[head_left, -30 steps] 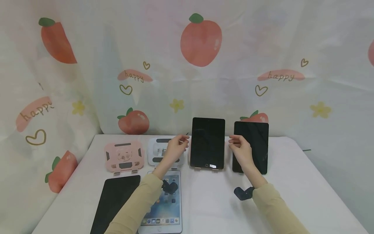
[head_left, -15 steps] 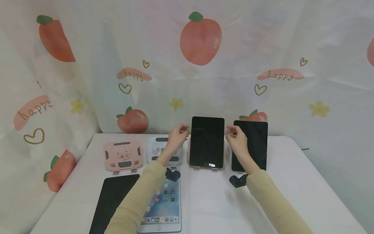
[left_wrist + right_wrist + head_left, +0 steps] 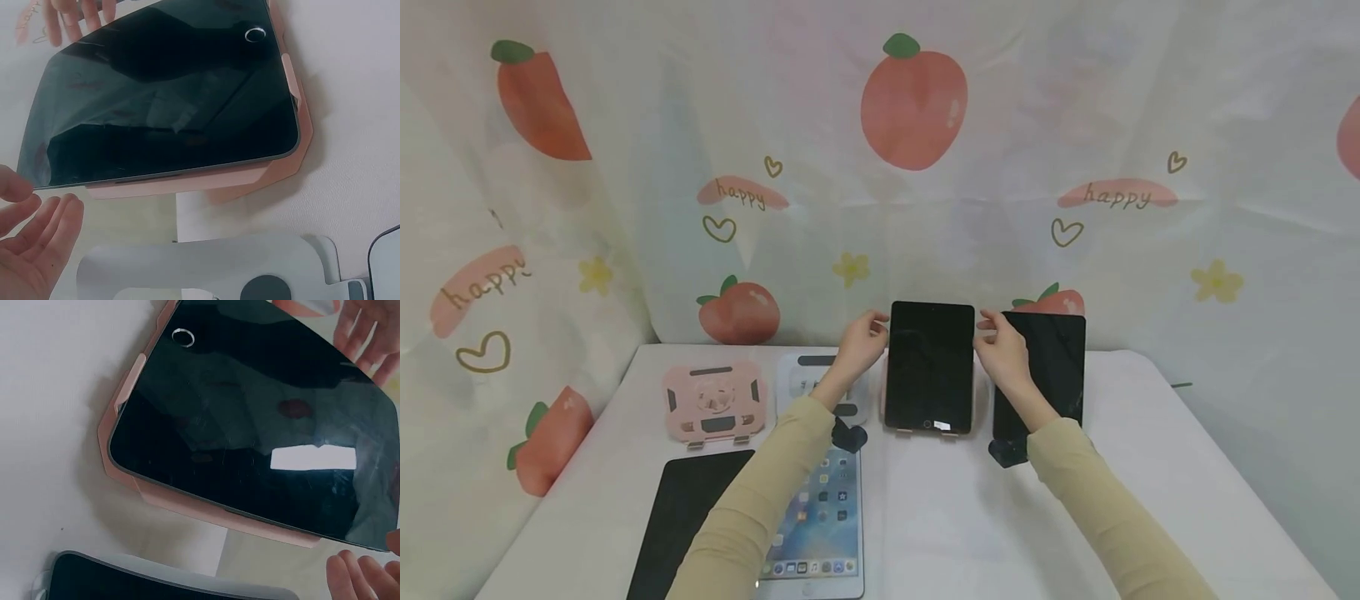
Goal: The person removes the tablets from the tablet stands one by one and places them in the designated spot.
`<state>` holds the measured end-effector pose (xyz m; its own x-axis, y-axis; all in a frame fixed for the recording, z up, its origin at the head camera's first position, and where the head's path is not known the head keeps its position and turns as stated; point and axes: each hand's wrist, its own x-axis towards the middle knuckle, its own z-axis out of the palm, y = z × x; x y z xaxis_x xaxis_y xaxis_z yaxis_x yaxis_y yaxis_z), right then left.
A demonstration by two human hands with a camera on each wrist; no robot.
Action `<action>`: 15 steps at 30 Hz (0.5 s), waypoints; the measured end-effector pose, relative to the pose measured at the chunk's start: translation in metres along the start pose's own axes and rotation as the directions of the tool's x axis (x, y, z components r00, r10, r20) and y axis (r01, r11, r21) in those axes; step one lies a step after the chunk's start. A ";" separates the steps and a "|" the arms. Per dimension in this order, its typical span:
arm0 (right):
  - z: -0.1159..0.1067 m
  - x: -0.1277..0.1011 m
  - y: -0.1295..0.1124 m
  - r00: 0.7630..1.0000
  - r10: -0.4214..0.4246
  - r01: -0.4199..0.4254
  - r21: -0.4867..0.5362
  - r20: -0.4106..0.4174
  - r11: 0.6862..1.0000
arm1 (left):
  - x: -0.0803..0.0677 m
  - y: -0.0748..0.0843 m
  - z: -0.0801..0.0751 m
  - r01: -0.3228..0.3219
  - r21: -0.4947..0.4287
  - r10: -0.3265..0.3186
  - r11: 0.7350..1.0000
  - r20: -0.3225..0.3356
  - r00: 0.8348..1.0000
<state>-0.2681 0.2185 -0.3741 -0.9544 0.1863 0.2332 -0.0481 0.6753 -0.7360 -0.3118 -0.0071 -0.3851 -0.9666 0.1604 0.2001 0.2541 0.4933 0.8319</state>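
Note:
A black-screened tablet [image 3: 928, 367] leans upright on a pink stand [image 3: 244, 181] at the back middle of the table. My left hand [image 3: 863, 343] is at its upper left edge, thumb and forefinger by the corner in the left wrist view. On the other side, my right hand [image 3: 1004, 350] has its thumb at the upper right edge; its other fingers [image 3: 342, 575] lie beside the edge. Both hands look loosely bent, neither plainly gripping. Behind my right hand, a second dark tablet [image 3: 1060, 358] stands propped on a pale stand [image 3: 206, 575], partly covered by my forearm.
To the left, a pink stand [image 3: 715, 400] and a white stand [image 3: 790, 367] lie on the white table [image 3: 940, 517]. In front of them are a flat black tablet [image 3: 688, 492] and a white tablet with a lit screen [image 3: 827, 525], partly under my left sleeve. A printed curtain [image 3: 880, 225] hangs behind.
Both hands have moved up and inward, closing on the sides of the middle tablet near its top. The tablets and stands have stayed in place.

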 end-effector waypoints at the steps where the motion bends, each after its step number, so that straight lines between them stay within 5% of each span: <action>1: 0.001 0.001 0.000 1.000 -0.005 0.005 -0.009 0.006 1.000 | 0.001 0.000 0.000 0.002 0.000 -0.002 1.000 0.006 1.000; 15: 0.015 0.005 -0.001 0.998 -0.008 0.007 -0.015 -0.057 1.000 | 0.012 -0.001 0.011 0.028 -0.054 -0.028 0.998 -0.005 1.000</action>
<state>-0.2773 0.2078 -0.3822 -0.9357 0.2212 0.2750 -0.0506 0.6871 -0.7248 -0.3232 0.0036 -0.3895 -0.9735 0.1425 0.1788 0.2247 0.4510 0.8638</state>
